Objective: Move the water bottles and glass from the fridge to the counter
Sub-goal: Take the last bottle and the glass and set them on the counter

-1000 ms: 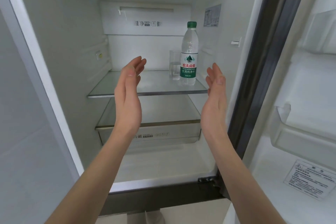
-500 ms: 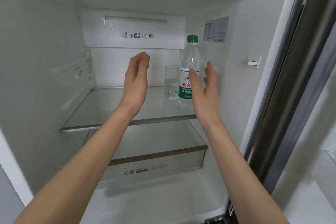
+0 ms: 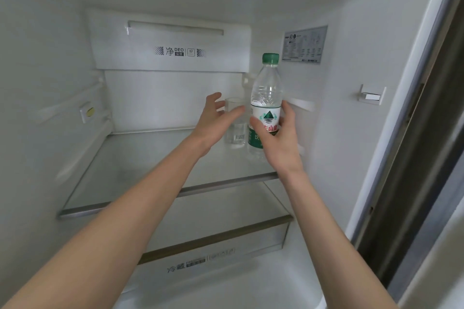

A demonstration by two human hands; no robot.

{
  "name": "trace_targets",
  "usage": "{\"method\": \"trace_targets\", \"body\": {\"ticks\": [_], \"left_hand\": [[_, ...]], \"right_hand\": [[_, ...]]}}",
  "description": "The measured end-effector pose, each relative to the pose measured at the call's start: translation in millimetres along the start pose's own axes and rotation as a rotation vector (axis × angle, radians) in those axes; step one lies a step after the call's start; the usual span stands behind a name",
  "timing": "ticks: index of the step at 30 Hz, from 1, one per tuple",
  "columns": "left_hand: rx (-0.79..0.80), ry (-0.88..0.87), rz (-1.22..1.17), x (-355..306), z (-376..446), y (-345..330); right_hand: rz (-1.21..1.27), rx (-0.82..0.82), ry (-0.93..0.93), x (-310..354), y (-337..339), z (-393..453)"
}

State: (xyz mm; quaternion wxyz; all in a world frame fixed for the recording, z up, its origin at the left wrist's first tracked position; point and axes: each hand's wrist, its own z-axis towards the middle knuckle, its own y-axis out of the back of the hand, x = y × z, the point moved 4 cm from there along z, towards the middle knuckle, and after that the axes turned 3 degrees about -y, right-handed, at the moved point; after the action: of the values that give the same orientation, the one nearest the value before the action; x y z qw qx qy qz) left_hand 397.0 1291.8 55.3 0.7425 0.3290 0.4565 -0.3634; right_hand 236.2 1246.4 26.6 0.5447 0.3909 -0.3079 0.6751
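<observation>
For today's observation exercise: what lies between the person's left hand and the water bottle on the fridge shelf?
In the head view, the clear glass stands between the left hand and the water bottle, right beside the bottle.

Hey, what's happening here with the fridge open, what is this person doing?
A person is reaching into an open fridge with both bare hands. The right hand is wrapping around a clear plastic water bottle with a green cap, which stands upright on the glass shelf. The left hand is open, fingers spread, closing in on a clear drinking glass beside the bottle. Both items appear to rest on the shelf, not yet lifted.
</observation>
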Motion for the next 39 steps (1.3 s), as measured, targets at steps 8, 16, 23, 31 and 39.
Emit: {"method": "trace_targets", "body": {"ticks": [8, 16, 23, 31, 39], "left_hand": [[0.052, 0.05, 0.105, 21, 11, -10], [0.039, 0.034, 0.123, 22, 6, -3], [-0.01, 0.004, 0.11, 15, -25, 12], [-0.082, -0.067, 0.045, 10, -66, 20], [-0.139, -0.167, -0.137, -24, -110, 19]], "right_hand": [[-0.015, -0.045, 0.063, 3, 2, -2], [0.007, -0.089, 0.065, 9, 5, -13], [0.072, -0.117, 0.088, 12, 8, -30], [0.095, -0.023, 0.129, 32, 10, -53], [0.151, -0.022, 0.018, 40, 28, -76]]}}
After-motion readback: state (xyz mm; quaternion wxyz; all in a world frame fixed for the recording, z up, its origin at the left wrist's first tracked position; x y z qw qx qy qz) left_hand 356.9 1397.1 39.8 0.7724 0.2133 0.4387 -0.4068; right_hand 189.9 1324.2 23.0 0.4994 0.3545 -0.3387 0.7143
